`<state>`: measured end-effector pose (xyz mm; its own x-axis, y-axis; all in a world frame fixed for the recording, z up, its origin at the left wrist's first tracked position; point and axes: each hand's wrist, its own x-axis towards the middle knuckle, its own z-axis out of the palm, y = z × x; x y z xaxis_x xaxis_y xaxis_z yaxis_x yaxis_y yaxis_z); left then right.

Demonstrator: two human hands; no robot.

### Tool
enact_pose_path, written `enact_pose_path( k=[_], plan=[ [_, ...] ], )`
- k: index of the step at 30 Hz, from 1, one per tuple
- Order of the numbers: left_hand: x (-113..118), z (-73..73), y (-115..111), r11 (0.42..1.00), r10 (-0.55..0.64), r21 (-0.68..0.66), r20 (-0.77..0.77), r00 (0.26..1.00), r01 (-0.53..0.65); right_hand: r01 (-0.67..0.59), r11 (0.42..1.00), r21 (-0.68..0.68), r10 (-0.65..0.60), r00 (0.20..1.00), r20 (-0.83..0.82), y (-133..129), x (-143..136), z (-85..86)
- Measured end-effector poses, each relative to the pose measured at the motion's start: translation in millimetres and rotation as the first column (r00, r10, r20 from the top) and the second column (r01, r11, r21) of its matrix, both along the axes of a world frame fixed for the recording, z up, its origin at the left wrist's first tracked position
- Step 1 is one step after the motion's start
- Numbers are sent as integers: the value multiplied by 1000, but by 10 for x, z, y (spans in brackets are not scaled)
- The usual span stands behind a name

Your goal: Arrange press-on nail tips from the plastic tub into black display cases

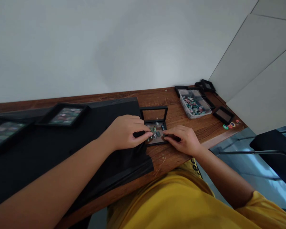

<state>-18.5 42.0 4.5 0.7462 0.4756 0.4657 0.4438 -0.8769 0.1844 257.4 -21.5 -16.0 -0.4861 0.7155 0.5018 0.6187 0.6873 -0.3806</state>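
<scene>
A small black display case [157,143] lies on the table before me, its windowed lid [154,114] raised at the back. Inside are several small shiny pieces [158,134], like polished stones or rings, in greenish and dark tones. From the left, my left hand [128,132] reaches over the case's edge, thumb and forefinger brought together at the pieces. My right hand [184,138] is at the case's right side, with thumb and fingertips closed by a piece near the edge. What lies between the fingertips of either hand is too small to make out.
A clear plastic tub [195,104] of coloured stones stands to the right. A closed black case [223,115], small round stickers [231,124] and more black cases [207,85] lie beyond. Filled cases [65,115] rest on the black cloth [105,117]. A chair [274,146] stands right.
</scene>
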Motion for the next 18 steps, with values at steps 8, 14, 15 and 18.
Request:
enact_pose_path(
  k=[8, 14, 15, 18],
  plan=[
    [-28, -17, 19, 999, 18, -27, -17, 1000, -19, -46, 996, 77, 51, 997, -60, 26, -16, 101],
    [-35, -43, 23, 998, -24, -65, -54, 998, 21, -134, 989, 70, 124, 985, 121, 244, -18, 229],
    [-36, -43, 25, 997, -31, -70, -64, 997, 27, -131, 990, 51, 122, 981, 151, 284, -34, 239],
    [-36, -40, 29, 995, -45, -89, -97, 994, 36, -94, 996, -7, 93, 968, 233, 368, -100, 248]
  ],
)
